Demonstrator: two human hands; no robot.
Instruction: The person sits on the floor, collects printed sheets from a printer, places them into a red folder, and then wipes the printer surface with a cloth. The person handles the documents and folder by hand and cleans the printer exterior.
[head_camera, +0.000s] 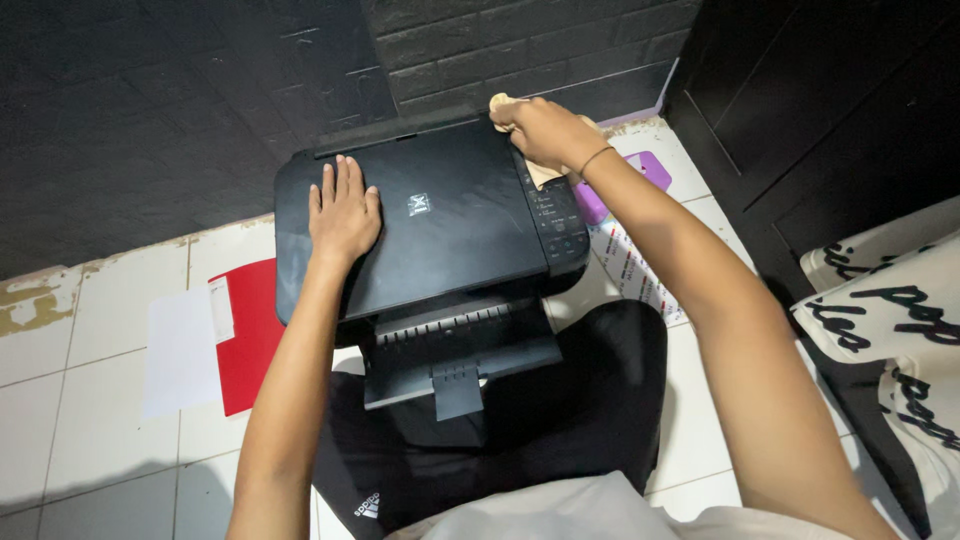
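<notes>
A black printer (450, 225) sits on the white tiled floor against a dark brick wall, its paper tray pulled out toward me. My left hand (343, 212) lies flat, fingers apart, on the left part of the printer's lid. My right hand (540, 130) presses a small beige cloth (540, 172) against the printer's back right corner, beside the button panel (558, 215). Part of the cloth sticks out beyond my fingers and under my palm.
A red folder (250, 335) and a white sheet (180, 350) lie on the tiles left of the printer. Printed paper and a purple object (650, 170) lie to its right. Dark furniture (820, 120) and a lettered white fabric (890, 320) stand at right.
</notes>
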